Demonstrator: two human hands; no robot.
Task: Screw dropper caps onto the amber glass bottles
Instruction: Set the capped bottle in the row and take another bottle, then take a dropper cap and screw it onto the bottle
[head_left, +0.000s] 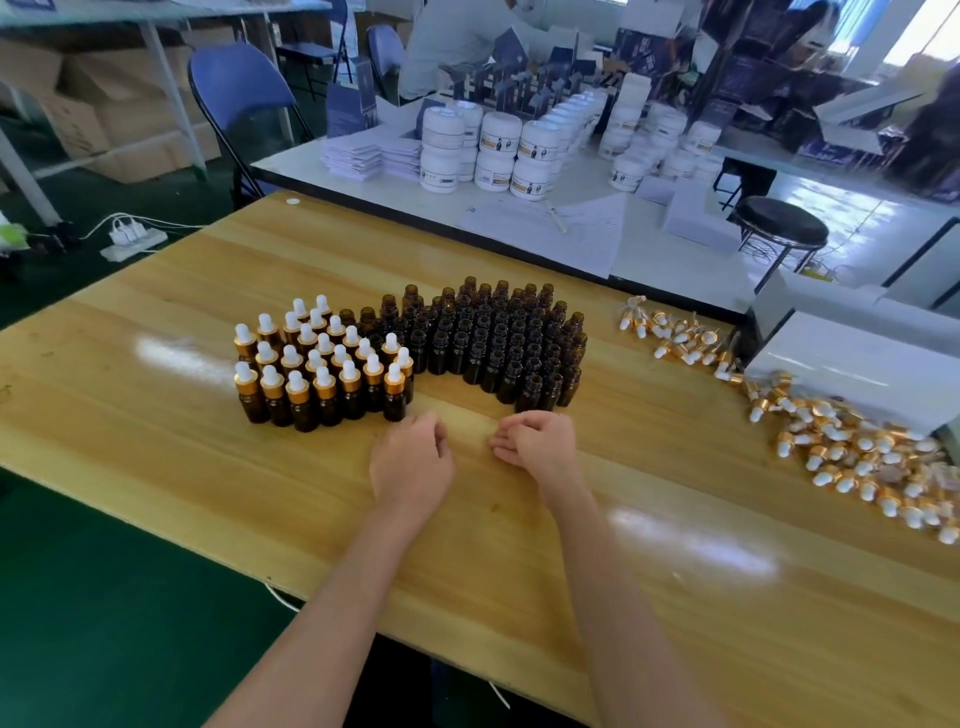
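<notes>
Honestly, my left hand (413, 460) and right hand (540, 441) rested on the table (156, 415), fingers (506, 441) loosely curled, holding nothing. Open bottles (498, 338) stood upright just ahead of the right hand. Loose caps (857, 452) lay well off to its right, so it was nearer.

A packing workshop — stacked white jars (498, 150), cardboard boxes (130, 119), worktables (156, 322).

White jars (498, 150) sit stacked on a white table (301, 166), a blue chair (239, 88) and black stool (782, 226) nearby.
</notes>
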